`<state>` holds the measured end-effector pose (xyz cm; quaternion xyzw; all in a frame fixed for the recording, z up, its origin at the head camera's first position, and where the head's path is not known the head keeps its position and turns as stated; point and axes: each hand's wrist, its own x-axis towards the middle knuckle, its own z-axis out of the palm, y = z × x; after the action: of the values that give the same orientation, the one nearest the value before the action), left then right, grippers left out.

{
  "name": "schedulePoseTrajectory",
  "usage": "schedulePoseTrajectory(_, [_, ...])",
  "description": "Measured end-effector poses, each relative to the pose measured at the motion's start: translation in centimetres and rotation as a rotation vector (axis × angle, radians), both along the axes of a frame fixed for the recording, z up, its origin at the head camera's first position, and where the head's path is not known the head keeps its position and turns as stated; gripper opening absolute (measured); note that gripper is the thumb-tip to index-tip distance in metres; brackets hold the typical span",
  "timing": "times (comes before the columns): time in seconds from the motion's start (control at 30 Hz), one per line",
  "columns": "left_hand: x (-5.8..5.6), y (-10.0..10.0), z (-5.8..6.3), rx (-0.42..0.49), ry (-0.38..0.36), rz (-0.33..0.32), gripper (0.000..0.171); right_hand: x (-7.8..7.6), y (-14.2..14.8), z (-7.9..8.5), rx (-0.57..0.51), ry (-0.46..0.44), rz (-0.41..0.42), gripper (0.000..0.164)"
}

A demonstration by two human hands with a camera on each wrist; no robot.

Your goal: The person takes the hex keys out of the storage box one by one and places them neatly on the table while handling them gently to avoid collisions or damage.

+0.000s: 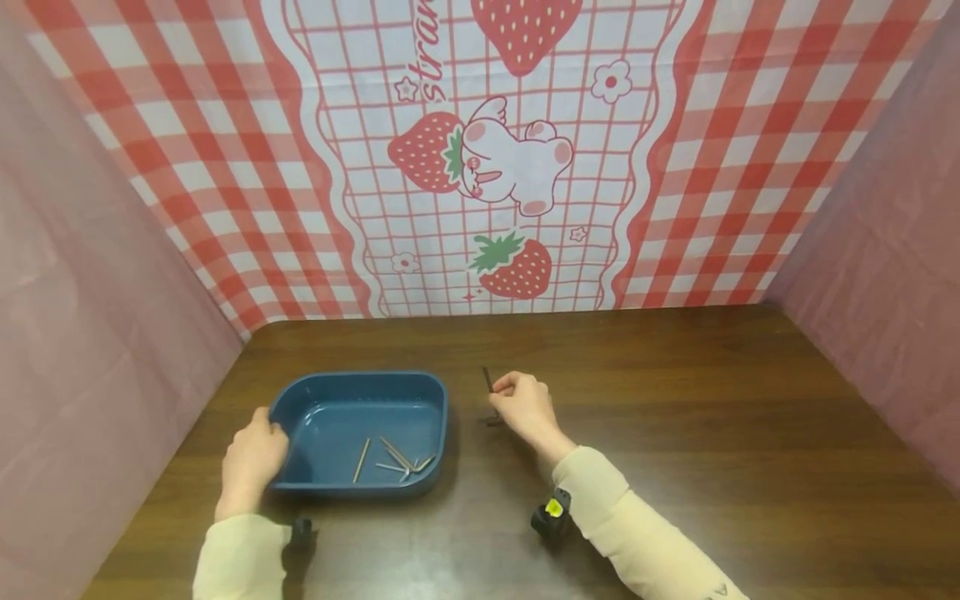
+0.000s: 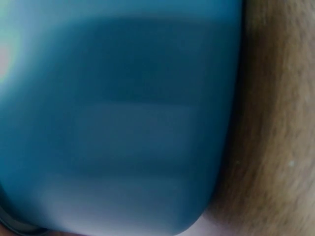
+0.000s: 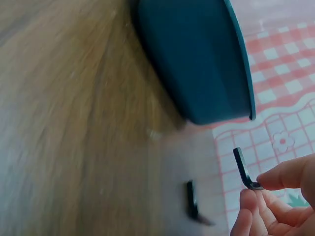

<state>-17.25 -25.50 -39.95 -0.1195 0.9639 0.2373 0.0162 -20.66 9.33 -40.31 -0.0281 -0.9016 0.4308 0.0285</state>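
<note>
My right hand point(image 1: 525, 408) pinches a black hex key point(image 3: 242, 166) between thumb and fingers, just above the table and to the right of a blue tray point(image 1: 360, 382). Below that hand a second black hex key point(image 3: 192, 199) lies on the wood, partly blurred. My left hand point(image 1: 253, 458) grips the tray's left rim; its fingertips are partly hidden behind the wall. Several silvery hex keys point(image 1: 397, 454) lie on the tray floor, towards its front right corner. Only the tray's outer side point(image 2: 128, 137) and some table show in the left wrist view.
The brown wooden table point(image 1: 712, 433) reaches back to a red-and-white checked cloth point(image 1: 750, 125) with strawberry prints. Pink curtains point(image 1: 90, 275) hang at both sides. A small black camera point(image 1: 551, 517) is strapped at the right wrist.
</note>
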Motion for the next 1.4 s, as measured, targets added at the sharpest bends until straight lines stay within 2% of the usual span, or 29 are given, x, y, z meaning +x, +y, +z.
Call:
schedulePoseTrajectory(0.27, [-0.2, -0.1, -0.1, -0.007, 0.007, -0.005, 0.048, -0.2, 1.8, -0.7, 0.04, -0.083, 0.016, 0.013])
schedulePoseTrajectory(0.63, [-0.2, -0.3, -0.4, -0.004, -0.001, -0.003, 0.049, -0.4, 2.5, -1.4, 0.122, -0.115, -0.007, 0.013])
schedulePoseTrajectory(1.4, [-0.4, -0.2, -0.2, 0.002, 0.0, 0.001, 0.048, -0.6, 2.1, -2.1, 0.189, -0.105, -0.022, 0.015])
